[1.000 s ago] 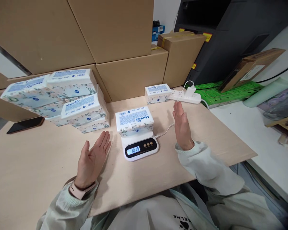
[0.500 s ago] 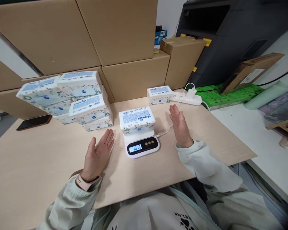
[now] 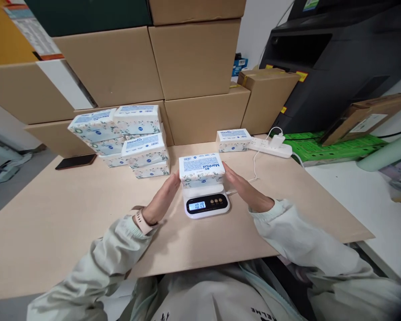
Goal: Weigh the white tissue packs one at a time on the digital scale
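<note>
A white, flower-printed tissue pack (image 3: 201, 166) rests on a small white kitchen scale (image 3: 205, 191) whose lit display reads what looks like 101.9. My left hand (image 3: 163, 198), with a pale pink band at the wrist, presses against the pack's left side, fingers straight. Against the right side lies my right hand (image 3: 245, 187), so the pack is clasped between both hands. The far fingertips of each hand are partly hidden by the pack. A white cable runs from the scale's right side.
Several similar packs form a stack (image 3: 147, 151) at the back left, beside a dark phone (image 3: 75, 161). Another pack (image 3: 233, 140) and a white power strip (image 3: 270, 147) lie at the back right. Cardboard boxes (image 3: 200, 118) wall off the table's rear.
Both hands have come inward from either side of the scale onto the pack's sides. The view has shifted with my head; the display reading looks the same.
</note>
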The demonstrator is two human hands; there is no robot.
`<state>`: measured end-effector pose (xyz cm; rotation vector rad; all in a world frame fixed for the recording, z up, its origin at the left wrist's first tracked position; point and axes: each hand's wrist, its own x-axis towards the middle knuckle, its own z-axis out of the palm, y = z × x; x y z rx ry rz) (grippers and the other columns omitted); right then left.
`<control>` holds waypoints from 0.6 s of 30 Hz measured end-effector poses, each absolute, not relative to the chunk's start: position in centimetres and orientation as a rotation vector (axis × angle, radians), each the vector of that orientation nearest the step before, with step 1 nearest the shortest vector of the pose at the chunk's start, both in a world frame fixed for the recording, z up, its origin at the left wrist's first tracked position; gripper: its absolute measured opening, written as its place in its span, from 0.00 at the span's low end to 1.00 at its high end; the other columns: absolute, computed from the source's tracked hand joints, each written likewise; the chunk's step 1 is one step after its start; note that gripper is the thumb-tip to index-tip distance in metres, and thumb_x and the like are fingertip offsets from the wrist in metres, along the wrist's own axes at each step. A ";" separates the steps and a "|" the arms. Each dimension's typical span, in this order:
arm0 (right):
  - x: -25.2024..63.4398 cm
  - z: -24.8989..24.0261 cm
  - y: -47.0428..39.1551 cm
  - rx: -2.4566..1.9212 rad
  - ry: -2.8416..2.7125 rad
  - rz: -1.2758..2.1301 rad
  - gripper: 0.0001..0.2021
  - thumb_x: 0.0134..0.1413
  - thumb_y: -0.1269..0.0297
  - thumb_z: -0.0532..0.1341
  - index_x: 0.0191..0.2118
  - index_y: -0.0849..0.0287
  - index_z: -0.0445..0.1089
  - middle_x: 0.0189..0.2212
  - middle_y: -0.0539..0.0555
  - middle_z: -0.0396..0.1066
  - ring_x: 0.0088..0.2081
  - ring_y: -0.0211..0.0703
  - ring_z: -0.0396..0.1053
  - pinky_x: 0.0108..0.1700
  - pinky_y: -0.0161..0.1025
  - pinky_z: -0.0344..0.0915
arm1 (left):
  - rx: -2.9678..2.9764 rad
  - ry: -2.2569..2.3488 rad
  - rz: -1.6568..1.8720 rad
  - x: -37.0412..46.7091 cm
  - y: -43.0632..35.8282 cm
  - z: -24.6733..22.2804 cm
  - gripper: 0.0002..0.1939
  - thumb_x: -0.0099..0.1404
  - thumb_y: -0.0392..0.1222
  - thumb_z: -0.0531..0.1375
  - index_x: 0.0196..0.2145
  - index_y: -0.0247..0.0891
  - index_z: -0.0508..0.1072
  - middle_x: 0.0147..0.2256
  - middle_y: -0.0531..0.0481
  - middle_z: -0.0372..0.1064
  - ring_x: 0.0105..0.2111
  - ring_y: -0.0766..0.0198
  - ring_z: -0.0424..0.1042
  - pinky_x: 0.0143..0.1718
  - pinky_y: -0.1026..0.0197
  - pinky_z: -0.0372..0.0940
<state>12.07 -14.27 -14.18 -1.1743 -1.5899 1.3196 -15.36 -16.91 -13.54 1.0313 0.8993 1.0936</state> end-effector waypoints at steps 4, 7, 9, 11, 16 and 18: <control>11.2 -11.5 -14.9 -1.139 -1.645 1.341 0.41 0.65 0.33 0.53 0.77 0.39 0.42 0.76 0.38 0.45 0.79 0.53 0.37 0.80 0.61 0.33 | 1.151 0.736 1.109 -14.1 -17.3 -11.4 0.31 0.77 0.59 0.52 0.69 0.43 0.67 0.73 0.53 0.54 0.77 0.52 0.40 0.78 0.48 0.36; 9.3 -7.4 -15.0 -1.004 -1.707 1.249 0.41 0.66 0.34 0.53 0.77 0.39 0.40 0.77 0.39 0.44 0.80 0.54 0.33 0.80 0.61 0.31 | 1.228 0.720 1.254 -15.2 -17.7 -8.1 0.29 0.76 0.58 0.53 0.67 0.42 0.71 0.72 0.53 0.58 0.77 0.52 0.41 0.78 0.49 0.38; 7.0 -4.4 -14.0 -0.854 -1.778 1.196 0.43 0.66 0.34 0.53 0.78 0.41 0.37 0.78 0.38 0.37 0.80 0.53 0.27 0.80 0.60 0.26 | 1.297 0.747 1.381 -17.0 -17.4 -5.5 0.28 0.75 0.58 0.54 0.63 0.42 0.74 0.70 0.52 0.61 0.77 0.52 0.43 0.78 0.49 0.42; 3.9 -2.2 -12.2 -0.731 -1.833 1.207 0.45 0.65 0.33 0.53 0.78 0.42 0.34 0.78 0.38 0.31 0.80 0.54 0.23 0.79 0.61 0.22 | 1.344 0.815 1.488 -19.4 -16.4 -3.2 0.26 0.74 0.59 0.54 0.60 0.43 0.77 0.67 0.51 0.66 0.76 0.51 0.46 0.77 0.50 0.45; -3.8 -1.5 -6.6 -0.695 -1.842 1.388 0.50 0.60 0.26 0.50 0.78 0.41 0.28 0.79 0.38 0.26 0.79 0.55 0.21 0.77 0.66 0.19 | 1.241 1.063 1.642 -25.3 -12.0 -1.7 0.24 0.76 0.55 0.51 0.54 0.40 0.79 0.63 0.47 0.71 0.72 0.48 0.56 0.74 0.45 0.51; -5.8 -2.4 -5.3 -0.749 -1.833 1.441 0.52 0.58 0.25 0.50 0.78 0.44 0.29 0.79 0.40 0.26 0.79 0.54 0.22 0.77 0.64 0.20 | 1.123 1.153 1.663 -26.7 -10.2 -2.5 0.24 0.77 0.53 0.49 0.53 0.39 0.79 0.61 0.46 0.72 0.71 0.47 0.60 0.73 0.42 0.52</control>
